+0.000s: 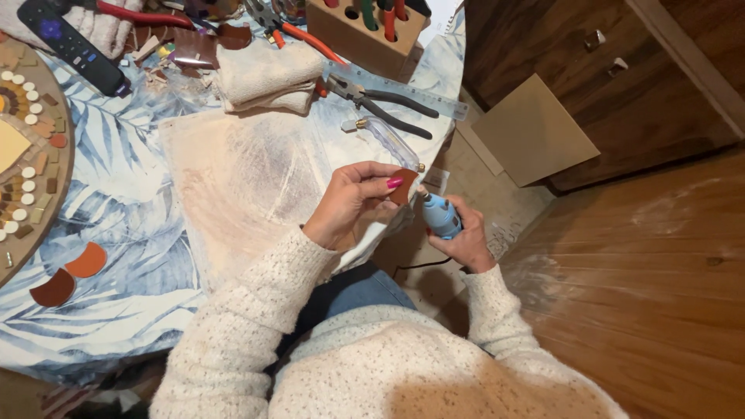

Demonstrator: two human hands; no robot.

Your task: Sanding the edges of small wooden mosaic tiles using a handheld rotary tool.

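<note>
Cream knitted sleeves [256, 310] fill the near edge of the view, both arms reaching away from the body toward the table's right edge.

Left hand [353, 203]: fingers closed together, pinching a small brown tile piece [403, 186] between thumb and fingertips. The piece is held upright just off the right edge of the table, above the gap between table and floor.

Right hand [462, 233]: wrapped shut around a light blue handheld rotary tool [441, 216]. The tool's tip points up and left, touching or just beside the lower edge of the brown piece; contact cannot be told for certain.

Table: blue-and-white leaf-print cloth [132, 256], with a pale dusty sheet [240, 178] spread on it just left of the left hand.

Far of the hands: a clear tube-shaped tool [384, 136], dark-handled pliers [384, 101] and a clear ruler [403, 89]. A folded cream towel [264, 77] lies farther left, and a wooden tool block [365, 27] at the far edge.

Left side: a round mosaic board [31, 147] partly filled with small tiles; two curved orange and brown pieces [70, 275] lie near it. A black remote [74, 46] sits far left.

Right: wooden floor [644, 295], dusted white near the chair, and a tan board [531, 128] leaning on a dark cabinet [590, 70].
</note>
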